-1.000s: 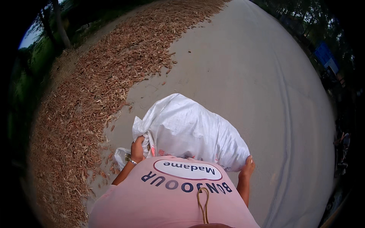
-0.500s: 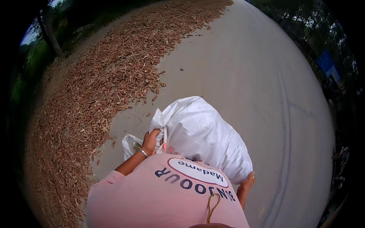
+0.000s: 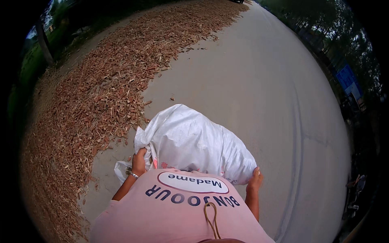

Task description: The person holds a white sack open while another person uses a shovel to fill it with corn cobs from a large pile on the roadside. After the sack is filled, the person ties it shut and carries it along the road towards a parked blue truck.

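A bulging white woven sack lies crosswise in front of my pink shirt, held up off the road. At its left end, my left hand, with a silver bangle at the wrist, is closed round the bunched cloth of the sack's mouth. A loose flap of the sack hangs beside that wrist. My right hand grips the sack's right end, its fingers partly hidden under the cloth. What fills the sack cannot be seen.
A long, wide spread of reddish-brown corn cobs covers the left side of the grey road, with a few loose cobs at its edge. A tree trunk stands far left. A blue sign and dark trees line the right side.
The sack and both my hands have shifted left in the picture, still in the same hold. The cob spread and roadside have slid past, and a dark shape shows at the far end.
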Demonstrator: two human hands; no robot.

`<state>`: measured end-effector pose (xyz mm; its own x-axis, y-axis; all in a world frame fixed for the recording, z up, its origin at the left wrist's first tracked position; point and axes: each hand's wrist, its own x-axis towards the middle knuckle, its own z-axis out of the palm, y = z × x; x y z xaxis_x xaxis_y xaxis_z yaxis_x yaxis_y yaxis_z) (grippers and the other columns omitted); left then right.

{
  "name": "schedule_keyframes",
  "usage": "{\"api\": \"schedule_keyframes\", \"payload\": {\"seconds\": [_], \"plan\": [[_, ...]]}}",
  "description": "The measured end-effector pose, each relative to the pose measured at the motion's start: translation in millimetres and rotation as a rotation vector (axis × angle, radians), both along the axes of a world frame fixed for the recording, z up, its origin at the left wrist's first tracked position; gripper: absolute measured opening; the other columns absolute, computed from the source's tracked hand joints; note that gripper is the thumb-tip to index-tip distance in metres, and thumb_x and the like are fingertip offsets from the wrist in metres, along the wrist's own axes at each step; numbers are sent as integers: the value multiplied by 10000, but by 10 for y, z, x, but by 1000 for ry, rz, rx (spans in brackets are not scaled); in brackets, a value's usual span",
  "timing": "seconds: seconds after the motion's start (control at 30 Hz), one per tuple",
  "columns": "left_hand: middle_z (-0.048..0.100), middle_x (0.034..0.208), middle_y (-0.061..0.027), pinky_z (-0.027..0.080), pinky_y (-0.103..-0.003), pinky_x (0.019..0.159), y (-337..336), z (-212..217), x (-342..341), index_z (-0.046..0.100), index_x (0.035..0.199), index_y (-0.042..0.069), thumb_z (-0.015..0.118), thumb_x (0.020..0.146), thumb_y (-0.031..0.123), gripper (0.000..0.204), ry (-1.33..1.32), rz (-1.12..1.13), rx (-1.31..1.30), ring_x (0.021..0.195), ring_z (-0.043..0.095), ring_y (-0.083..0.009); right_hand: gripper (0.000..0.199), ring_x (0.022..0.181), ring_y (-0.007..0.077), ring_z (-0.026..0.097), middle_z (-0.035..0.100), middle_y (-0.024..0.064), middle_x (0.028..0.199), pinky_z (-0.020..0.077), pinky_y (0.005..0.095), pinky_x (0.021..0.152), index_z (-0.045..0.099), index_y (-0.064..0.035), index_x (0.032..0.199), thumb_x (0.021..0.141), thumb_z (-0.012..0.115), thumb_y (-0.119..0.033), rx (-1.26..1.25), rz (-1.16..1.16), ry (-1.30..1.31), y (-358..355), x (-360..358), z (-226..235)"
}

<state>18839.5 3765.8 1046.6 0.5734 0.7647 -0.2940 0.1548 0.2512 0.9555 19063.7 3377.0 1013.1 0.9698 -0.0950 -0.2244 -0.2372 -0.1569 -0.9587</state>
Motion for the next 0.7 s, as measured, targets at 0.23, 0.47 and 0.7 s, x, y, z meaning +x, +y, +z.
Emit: {"api": "schedule_keyframes", "payload": {"seconds": [0.23, 0.47, 0.7], "plan": [[597, 817, -58, 436, -261, 661, 8365, -1598, 3494, 594, 868, -14, 455, 785, 130, 216, -196, 86, -227, 729, 563, -131, 474, 794, 205, 522, 553, 133, 918, 415, 312, 685, 520, 78, 1005, 850, 428, -360, 76, -144, -26, 8385, 2674, -1878], [594, 828, -61, 436, -270, 673, 16681, -4011, 6714, 585, 883, -34, 465, 777, 129, 229, -232, -49, -286, 741, 563, -142, 556, 984, 262, 486, 488, 188, 1104, 402, 358, 814, 457, 74, 1116, 858, 395, -415, -14, -277, 16, 16478, 5475, -3951], [600, 815, -67, 435, -264, 673, 24558, -6425, 9475, 593, 857, -34, 447, 792, 147, 242, -148, 3, -219, 748, 566, -133, 494, 821, 220, 537, 556, 166, 933, 438, 326, 693, 531, 83, 993, 854, 414, -376, -107, -209, -68, 24492, 8706, -6082]]}}
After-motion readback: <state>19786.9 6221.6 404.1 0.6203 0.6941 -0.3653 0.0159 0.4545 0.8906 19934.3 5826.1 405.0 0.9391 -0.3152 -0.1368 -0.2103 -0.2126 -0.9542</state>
